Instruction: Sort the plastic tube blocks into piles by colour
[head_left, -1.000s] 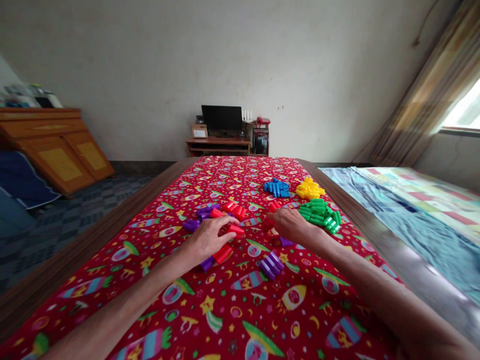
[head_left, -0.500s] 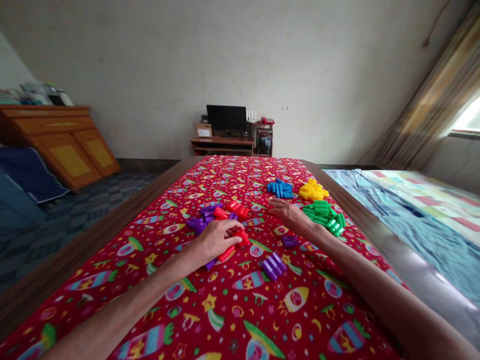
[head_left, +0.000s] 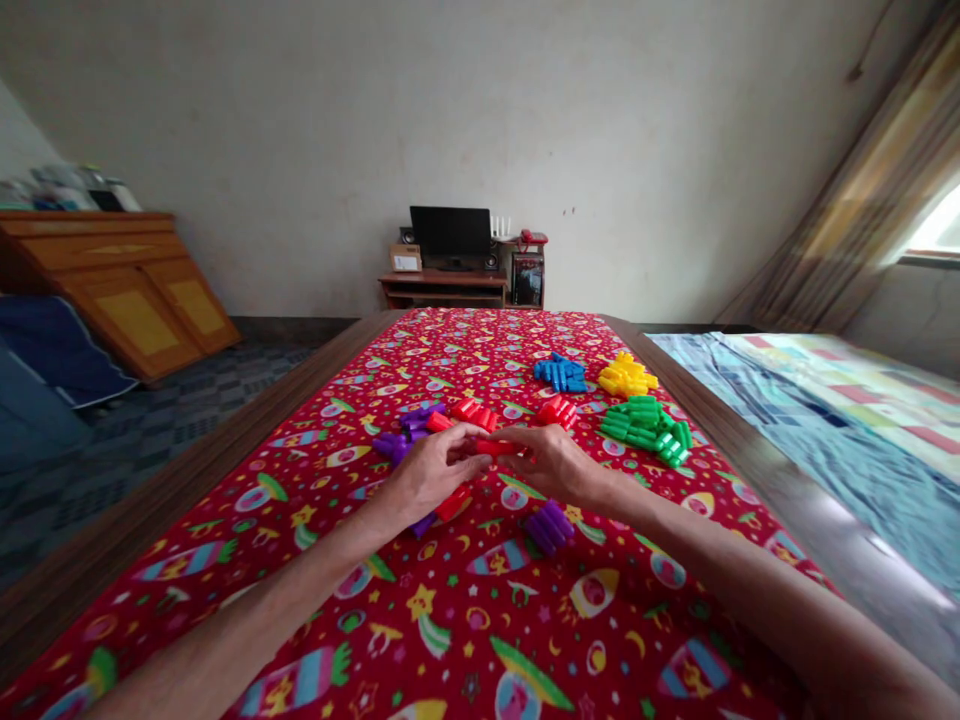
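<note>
My left hand (head_left: 435, 468) and my right hand (head_left: 559, 462) meet over the middle of the cloth. Between their fingertips is a red ridged plastic block (head_left: 499, 448), gripped from both sides. Just beyond them lie more red blocks (head_left: 476, 413), beside a heap of purple blocks (head_left: 395, 447) left of my left hand. Another red block (head_left: 451, 503) pokes out below that hand. Past my right hand sits a small red group (head_left: 557, 411). Nearer to me is a purple group (head_left: 550, 527).
Green blocks (head_left: 646, 430), yellow blocks (head_left: 627, 376) and blue blocks (head_left: 560, 374) lie in separate piles at the right. A patterned red cloth (head_left: 420, 640) covers the table. A bed (head_left: 840, 430) stands along the right; a computer desk (head_left: 446, 285) is at the far wall.
My right hand has come left and nearer, meeting my left hand at the red block. A red group shows where it was. The small purple piece is now out of sight near my right hand.
</note>
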